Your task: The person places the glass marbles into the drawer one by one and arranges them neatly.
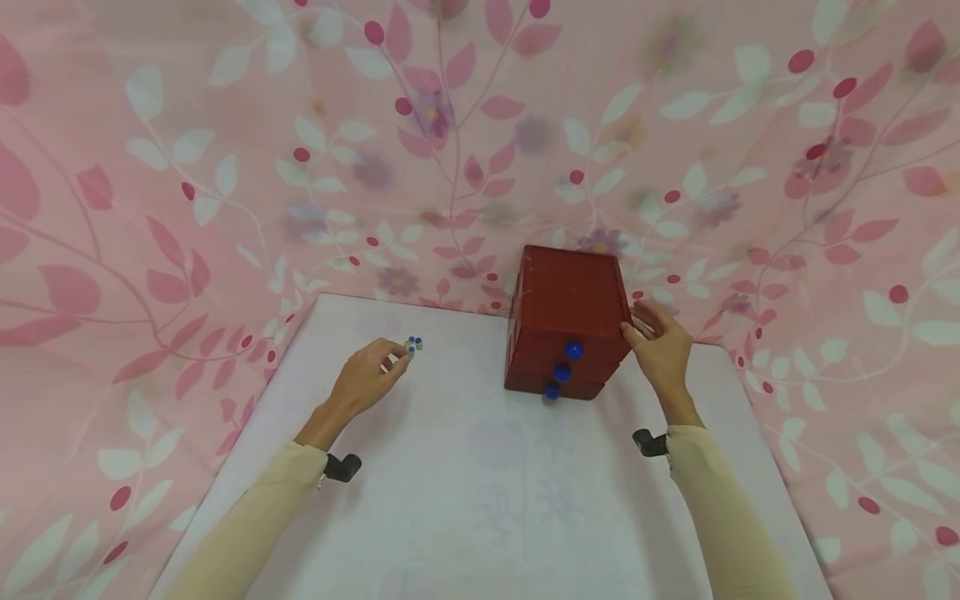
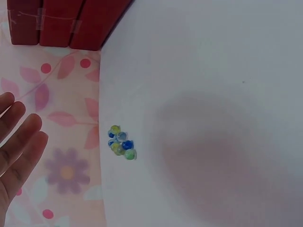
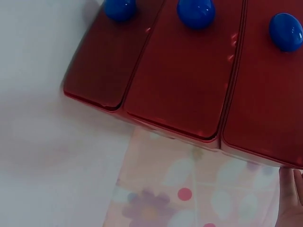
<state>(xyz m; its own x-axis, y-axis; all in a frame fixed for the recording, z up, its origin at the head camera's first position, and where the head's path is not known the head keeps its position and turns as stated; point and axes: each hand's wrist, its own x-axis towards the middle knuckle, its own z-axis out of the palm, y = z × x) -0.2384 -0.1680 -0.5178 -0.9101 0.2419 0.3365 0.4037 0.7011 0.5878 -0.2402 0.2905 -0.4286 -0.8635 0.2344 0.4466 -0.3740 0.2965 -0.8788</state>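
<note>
A small red chest of drawers (image 1: pixel 573 292) with three stacked drawers, each with a blue round knob (image 1: pixel 574 350), stands at the back right of the white table. My right hand (image 1: pixel 662 354) touches its right side near the top front corner, and the right wrist view shows only a bit of that hand at the edge. To the left lies a small cluster of glass marbles (image 2: pixel 127 144), blue, yellow and green. My left hand (image 1: pixel 367 375) hovers just beside them, its fingers loosely bent. In the left wrist view those fingers (image 2: pixel 23 163) are apart from the marbles.
The white table (image 1: pixel 465 483) shows faint marks on its surface. Pink floral cloth (image 1: pixel 450 167) hangs behind the table and on both sides, close to its back edge. All the drawers appear pushed in.
</note>
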